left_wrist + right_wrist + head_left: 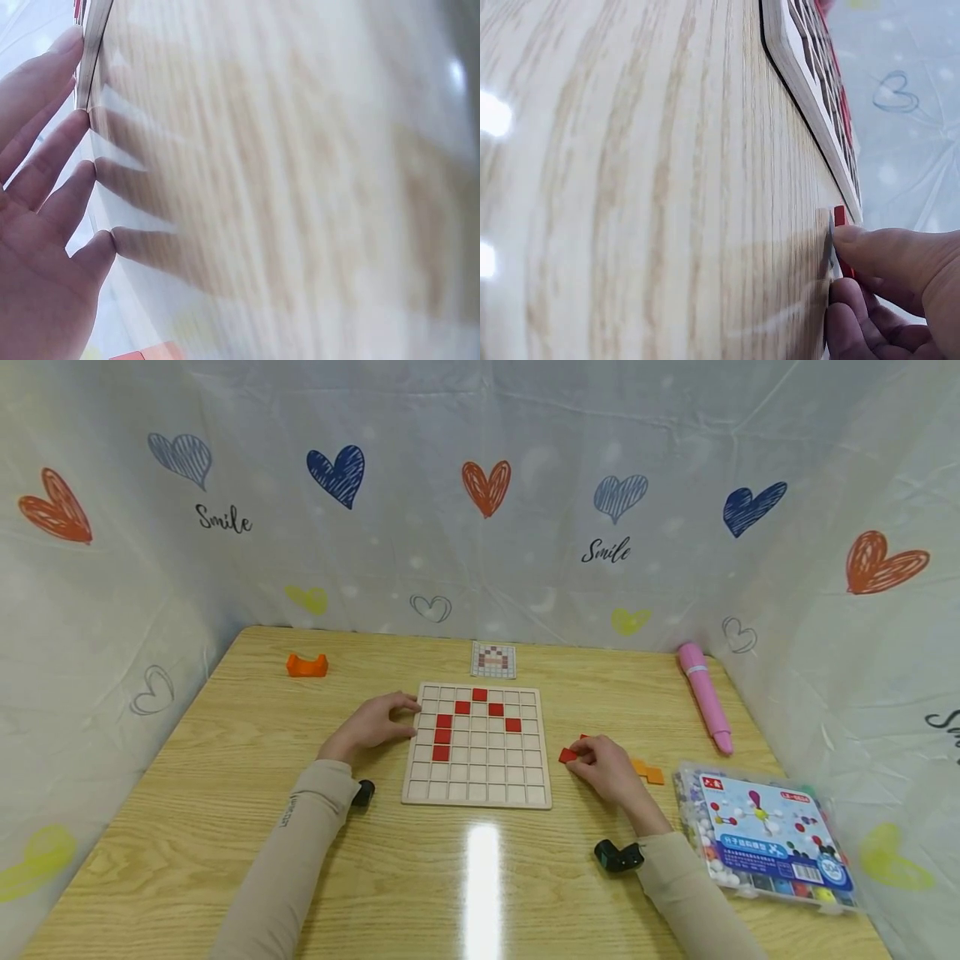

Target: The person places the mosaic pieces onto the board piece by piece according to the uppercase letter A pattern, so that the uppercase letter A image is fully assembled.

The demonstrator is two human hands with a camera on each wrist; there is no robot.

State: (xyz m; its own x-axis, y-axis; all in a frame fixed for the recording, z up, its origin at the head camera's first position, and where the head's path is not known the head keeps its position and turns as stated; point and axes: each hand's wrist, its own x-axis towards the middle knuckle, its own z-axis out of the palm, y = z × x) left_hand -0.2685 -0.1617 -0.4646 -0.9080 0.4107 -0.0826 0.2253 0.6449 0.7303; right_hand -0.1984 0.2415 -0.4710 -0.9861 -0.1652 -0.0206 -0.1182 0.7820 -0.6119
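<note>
A square wooden grid board lies in the middle of the table, with several red square tiles set in its cells. At the board's left edge is my left hand, its fingers loosely extended and holding nothing; the left wrist view shows the fingertips touching the table and the thumb by the board's side. To the right of the board my right hand pinches a red tile between thumb and fingers, slightly above the table. Another red tile is partly hidden behind that hand.
Orange tiles lie beyond the right hand. A small printed pattern card is behind the board. An orange holder sits back left, a pink pen-shaped object back right, and a clear box of colored pieces front right.
</note>
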